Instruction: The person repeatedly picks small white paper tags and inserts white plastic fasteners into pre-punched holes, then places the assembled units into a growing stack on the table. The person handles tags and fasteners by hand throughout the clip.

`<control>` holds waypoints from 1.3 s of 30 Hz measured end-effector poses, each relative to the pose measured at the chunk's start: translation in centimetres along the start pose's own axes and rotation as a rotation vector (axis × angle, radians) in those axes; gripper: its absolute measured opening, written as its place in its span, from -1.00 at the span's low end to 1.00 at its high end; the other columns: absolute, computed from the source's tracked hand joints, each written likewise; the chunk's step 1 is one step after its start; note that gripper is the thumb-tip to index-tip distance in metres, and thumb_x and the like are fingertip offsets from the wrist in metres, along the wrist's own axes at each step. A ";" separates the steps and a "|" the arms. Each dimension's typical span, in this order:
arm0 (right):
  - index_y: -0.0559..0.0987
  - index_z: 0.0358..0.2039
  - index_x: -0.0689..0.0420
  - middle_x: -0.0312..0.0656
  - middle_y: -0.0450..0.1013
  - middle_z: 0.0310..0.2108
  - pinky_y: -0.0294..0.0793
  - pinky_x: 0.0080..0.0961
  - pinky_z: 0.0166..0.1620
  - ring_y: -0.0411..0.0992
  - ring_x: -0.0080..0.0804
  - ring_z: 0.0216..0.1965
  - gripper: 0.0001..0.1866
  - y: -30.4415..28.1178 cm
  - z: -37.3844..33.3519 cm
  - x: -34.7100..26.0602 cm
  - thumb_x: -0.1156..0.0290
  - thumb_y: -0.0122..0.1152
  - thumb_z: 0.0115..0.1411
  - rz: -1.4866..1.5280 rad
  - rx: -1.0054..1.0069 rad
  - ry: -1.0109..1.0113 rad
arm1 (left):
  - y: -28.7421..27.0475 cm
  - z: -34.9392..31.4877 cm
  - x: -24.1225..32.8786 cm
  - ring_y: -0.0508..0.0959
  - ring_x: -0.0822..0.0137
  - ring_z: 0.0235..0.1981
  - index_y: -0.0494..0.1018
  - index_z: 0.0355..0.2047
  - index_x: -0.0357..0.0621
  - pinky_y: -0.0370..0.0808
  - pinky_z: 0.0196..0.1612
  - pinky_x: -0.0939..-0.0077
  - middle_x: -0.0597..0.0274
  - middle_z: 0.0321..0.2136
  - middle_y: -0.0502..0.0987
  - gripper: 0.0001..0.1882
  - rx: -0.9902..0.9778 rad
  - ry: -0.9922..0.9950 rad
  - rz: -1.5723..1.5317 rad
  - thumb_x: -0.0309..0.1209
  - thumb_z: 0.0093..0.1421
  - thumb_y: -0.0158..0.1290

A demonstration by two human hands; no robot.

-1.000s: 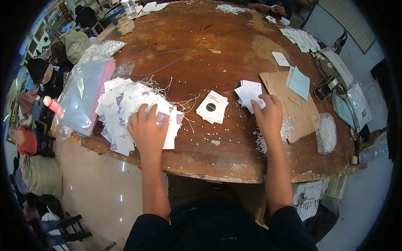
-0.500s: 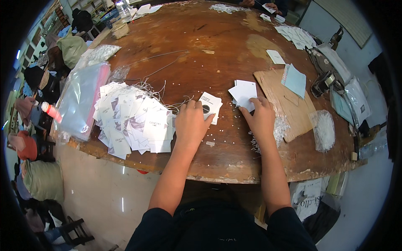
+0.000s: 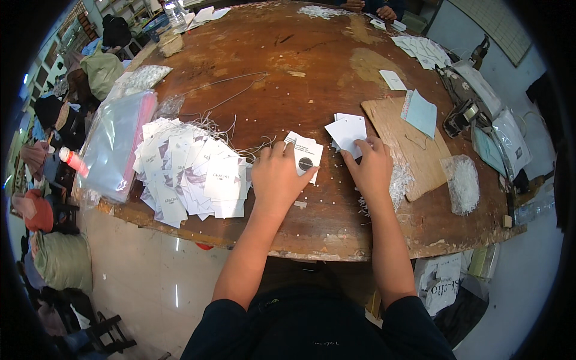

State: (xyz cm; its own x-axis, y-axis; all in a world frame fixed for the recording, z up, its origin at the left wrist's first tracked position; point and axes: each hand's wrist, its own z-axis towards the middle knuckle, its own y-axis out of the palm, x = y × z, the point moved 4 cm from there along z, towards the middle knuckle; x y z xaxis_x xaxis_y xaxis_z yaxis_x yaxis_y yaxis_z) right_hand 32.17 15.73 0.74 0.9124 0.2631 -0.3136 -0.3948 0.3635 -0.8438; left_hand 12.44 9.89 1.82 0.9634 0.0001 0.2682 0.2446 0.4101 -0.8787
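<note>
Between the thumb and fingers of my left hand is a white tag with a black circle and small print, lying with others in a small stack on the wooden table. My right hand grips the lower right edge of a few blank white tags, fanned a little unevenly; its fingertips partly hide them. Left of my left hand spreads a large heap of printed white tags, with thin pale strings trailing from its far side.
Clear plastic bags lie beyond the heap at left. To the right are a brown cardboard sheet with a light blue card, a bag of white fasteners and loose white fasteners. Another person's hands show at the far edge.
The tag at my left hand has shifted right, and its black circle now shows whole. My right hand and its tags have moved slightly left. The far person's hands have moved.
</note>
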 end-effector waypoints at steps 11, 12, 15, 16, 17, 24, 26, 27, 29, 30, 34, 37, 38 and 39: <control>0.67 -0.17 0.14 -0.02 0.48 -0.03 0.39 -0.15 0.03 0.40 -0.06 0.02 -0.58 0.1 -0.1 -0.2 0.13 0.41 0.05 0.027 -0.013 -0.002 | 0.5 0.0 1.1 0.55 0.16 -0.25 0.58 -0.19 -0.23 0.52 -0.24 0.26 0.18 -0.35 0.55 -0.36 -0.019 0.030 0.083 0.03 -0.14 0.40; 0.67 -0.17 0.14 -0.02 0.48 -0.03 0.38 -0.15 0.03 0.40 -0.06 0.02 -0.59 0.1 -0.2 -0.2 0.13 0.41 0.05 0.031 -0.011 -0.005 | 0.7 0.0 1.1 0.56 0.15 -0.25 0.57 -0.17 -0.24 0.52 -0.23 0.26 0.16 -0.32 0.57 -0.39 -0.041 0.020 0.042 -0.01 -0.10 0.38; 0.68 -0.18 0.17 -0.01 0.50 -0.07 0.42 -0.17 0.01 0.43 -0.03 -0.03 -0.60 -0.1 -0.3 -0.2 0.16 0.41 0.05 0.036 0.034 -0.027 | 1.2 0.1 0.6 0.61 0.12 -0.24 0.53 -0.12 -0.25 0.53 -0.21 0.26 0.09 -0.23 0.59 -0.49 -0.137 -0.033 -0.155 -0.15 0.03 0.33; 0.68 -0.19 0.19 0.00 0.51 -0.09 0.44 -0.18 0.00 0.44 -0.01 -0.06 -0.60 -0.3 -0.3 -0.3 0.18 0.41 0.05 0.041 0.074 -0.052 | 1.5 0.1 0.3 0.62 0.11 -0.23 0.51 -0.11 -0.25 0.54 -0.20 0.27 0.06 -0.20 0.60 -0.54 -0.191 -0.069 -0.269 -0.21 0.08 0.30; 0.68 -0.18 0.17 -0.02 0.49 -0.08 0.41 -0.16 0.01 0.43 -0.03 -0.04 -0.61 -0.2 -0.3 -0.2 0.17 0.41 0.05 0.043 0.050 -0.028 | 1.8 0.1 0.0 0.63 0.10 -0.23 0.50 -0.11 -0.25 0.55 -0.19 0.27 0.02 -0.16 0.60 -0.59 -0.243 -0.104 -0.383 -0.26 0.12 0.27; 0.65 -0.15 0.15 0.03 0.43 -0.06 0.34 -0.11 0.01 0.38 -0.01 -0.03 -0.61 -2.4 -0.6 -1.9 0.20 0.41 0.05 0.239 0.139 -0.082 | 1.8 -1.7 -0.7 0.64 0.32 -0.24 0.33 0.05 -0.19 0.59 -0.26 0.50 0.11 -0.20 0.60 -0.66 -0.267 -0.440 -1.354 -0.37 0.32 0.08; 0.62 -0.09 0.16 0.10 0.39 -0.06 0.36 -0.11 0.00 0.38 0.03 -0.04 -0.56 -3.2 -1.7 -3.5 0.23 0.42 0.03 0.388 0.125 -0.149 | 1.3 -2.6 -0.7 0.61 0.39 -0.15 0.27 0.13 -0.17 0.60 -0.21 0.53 0.14 -0.13 0.57 -0.61 -0.261 -0.519 -1.530 -0.39 0.35 0.05; 0.61 -0.07 0.15 0.10 0.39 -0.06 0.36 -0.12 -0.01 0.38 0.02 -0.04 -0.53 -3.5 -2.6 -4.6 0.24 0.42 0.02 0.420 0.109 -0.215 | 1.0 -2.9 -0.6 0.59 0.37 -0.11 0.24 0.17 -0.15 0.59 -0.16 0.49 0.13 -0.09 0.55 -0.58 -0.241 -0.526 -1.578 -0.37 0.37 0.03; 0.59 -0.02 0.14 0.09 0.38 -0.05 0.37 -0.14 -0.01 0.38 0.01 -0.04 -0.48 -3.7 -4.5 -6.7 0.25 0.43 -0.01 0.452 0.071 -0.337 | 0.5 -3.4 -0.7 0.56 0.32 -0.02 0.18 0.25 -0.12 0.58 -0.07 0.42 0.11 0.00 0.50 -0.54 -0.198 -0.539 -1.674 -0.33 0.40 -0.03; 0.58 0.00 0.13 0.08 0.38 -0.05 0.37 -0.16 -0.01 0.38 0.00 -0.04 -0.46 -3.7 -5.4 -7.5 0.26 0.44 -0.02 0.447 0.045 -0.394 | 0.3 -3.6 -0.8 0.55 0.30 0.01 0.16 0.27 -0.11 0.57 -0.04 0.38 0.11 0.02 0.48 -0.53 -0.176 -0.570 -1.730 -0.29 0.41 -0.07; 0.59 0.02 0.14 0.10 0.33 0.02 0.35 -0.15 0.06 0.34 0.01 0.01 -0.44 -3.1 -6.4 -8.1 0.28 0.47 -0.03 0.415 0.007 -0.367 | 0.1 -4.3 -1.1 0.49 0.24 0.11 0.16 0.29 -0.14 0.49 0.10 0.23 0.08 0.12 0.41 -0.51 -0.155 -0.595 -1.968 -0.18 0.46 -0.22; 0.59 0.03 0.11 0.08 0.32 0.04 0.33 -0.16 0.06 0.33 -0.01 0.00 -0.43 -3.0 -6.4 -7.9 0.28 0.48 -0.04 0.372 -0.003 -0.395 | 0.2 -4.7 -1.0 0.46 0.24 0.13 0.17 0.28 -0.18 0.48 0.10 0.25 0.06 0.14 0.40 -0.53 -0.177 -0.574 -2.032 -0.23 0.45 -0.20; 0.59 0.03 0.10 0.07 0.33 0.04 0.32 -0.16 0.06 0.33 -0.02 -0.01 -0.43 -3.0 -6.4 -7.9 0.28 0.48 -0.04 0.360 -0.001 -0.412 | 0.4 -4.8 -0.8 0.47 0.26 0.12 0.18 0.27 -0.19 0.50 0.07 0.28 0.07 0.13 0.40 -0.53 -0.158 -0.581 -1.949 -0.24 0.45 -0.18; 0.59 0.03 0.09 0.07 0.33 0.04 0.32 -0.17 0.06 0.33 -0.02 -0.01 -0.43 -2.9 -6.4 -7.9 0.28 0.49 -0.05 0.352 -0.012 -0.403 | 0.5 -4.8 -0.7 0.48 0.27 0.11 0.19 0.26 -0.19 0.52 0.03 0.31 0.07 0.13 0.40 -0.54 -0.138 -0.553 -1.880 -0.25 0.45 -0.16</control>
State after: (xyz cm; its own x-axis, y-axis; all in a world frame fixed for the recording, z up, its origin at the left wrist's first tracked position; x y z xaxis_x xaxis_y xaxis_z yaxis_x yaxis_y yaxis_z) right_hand 26.82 6.87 2.86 0.6103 0.6903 -0.3886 -0.6661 0.1817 -0.7234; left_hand 12.37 5.72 -0.72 -0.6111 -0.0292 0.7910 0.7769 0.1690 0.6065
